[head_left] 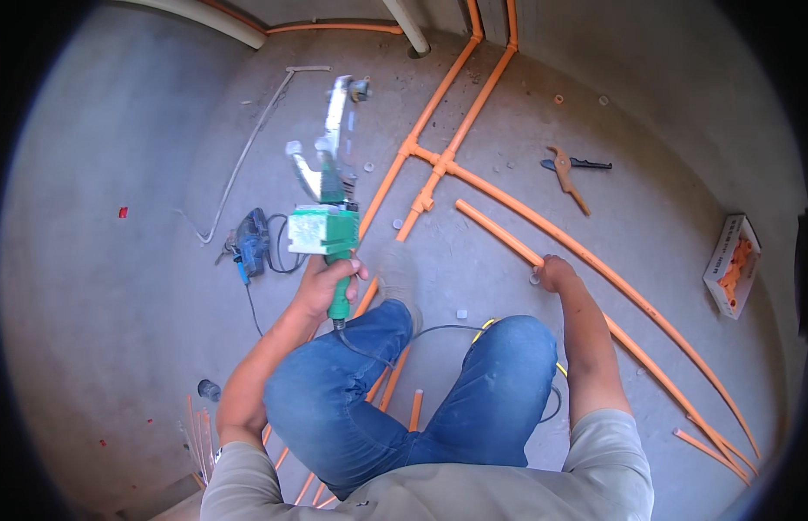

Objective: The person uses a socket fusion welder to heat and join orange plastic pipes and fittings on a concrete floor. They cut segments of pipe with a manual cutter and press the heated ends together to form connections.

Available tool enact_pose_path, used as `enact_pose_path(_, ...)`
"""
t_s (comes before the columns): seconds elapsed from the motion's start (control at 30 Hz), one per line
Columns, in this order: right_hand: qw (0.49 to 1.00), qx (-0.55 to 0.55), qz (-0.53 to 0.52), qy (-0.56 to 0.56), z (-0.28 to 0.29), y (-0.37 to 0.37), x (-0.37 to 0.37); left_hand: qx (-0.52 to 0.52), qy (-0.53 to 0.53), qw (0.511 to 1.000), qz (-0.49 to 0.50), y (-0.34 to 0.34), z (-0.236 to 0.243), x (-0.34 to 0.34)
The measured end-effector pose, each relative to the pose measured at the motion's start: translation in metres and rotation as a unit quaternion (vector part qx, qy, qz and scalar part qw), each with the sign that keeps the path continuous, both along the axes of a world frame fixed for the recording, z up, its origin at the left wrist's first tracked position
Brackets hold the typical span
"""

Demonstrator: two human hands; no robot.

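Floor [473,282]: soft, muted light
Green tool [336,229]: blurred, metal bright
Wall [725,113]: bowed toward black rim

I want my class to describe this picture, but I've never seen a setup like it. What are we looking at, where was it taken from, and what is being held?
There is no robot here: a person works with two bare hands. The single picture comes from a wide fisheye camera worn on the head, looking down, so straight edges bend and the person's own knees show below.

The left hand holds a green tool by its handle; metal parts stick out beyond its body, slightly blurred. The right hand grips an orange pipe.

On the grey floor are joined orange pipes, a blue power tool, a plier-like tool and a white box with small orange pieces inside.
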State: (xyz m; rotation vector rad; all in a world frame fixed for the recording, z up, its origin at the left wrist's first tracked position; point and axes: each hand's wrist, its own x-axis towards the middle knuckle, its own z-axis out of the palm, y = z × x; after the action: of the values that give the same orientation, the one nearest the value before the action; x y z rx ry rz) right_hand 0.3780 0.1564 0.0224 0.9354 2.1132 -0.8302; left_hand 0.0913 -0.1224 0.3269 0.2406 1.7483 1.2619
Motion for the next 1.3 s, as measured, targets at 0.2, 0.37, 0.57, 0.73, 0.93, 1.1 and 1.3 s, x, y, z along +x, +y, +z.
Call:
enact_pose_path(0.2,1.000,-0.010,0.010,0.009,-0.004,0.003,0.004,-0.010,0.004,0.999,0.032,-0.003,0.008,-0.005)
enact_pose_path(0.37,1.000,-0.023,-0.014,0.003,-0.001,0.001,0.000,-0.062,-0.046,0.997,0.004,-0.007,-0.021,-0.018)
enact_pose_path(0.57,0.999,-0.039,-0.019,-0.005,-0.002,0.011,0.000,-0.239,-0.243,0.936,-0.092,0.001,-0.065,-0.016)
enact_pose_path(0.73,0.998,-0.037,-0.039,-0.009,0.003,0.007,-0.002,-0.300,-0.280,0.896,-0.169,-0.011,-0.106,-0.007)
enact_pose_path(0.93,0.999,-0.020,-0.030,-0.006,0.003,0.005,0.000,-0.318,-0.265,0.885,-0.214,-0.015,-0.128,-0.019)
enact_pose_path(1.1,0.999,-0.020,-0.034,-0.005,0.006,0.005,-0.005,-0.312,-0.275,0.885,-0.207,-0.018,-0.151,-0.048)
enact_pose_path(1.3,0.999,-0.033,-0.039,-0.016,0.013,0.010,-0.006,-0.302,-0.298,0.886,-0.187,-0.019,-0.161,-0.072)
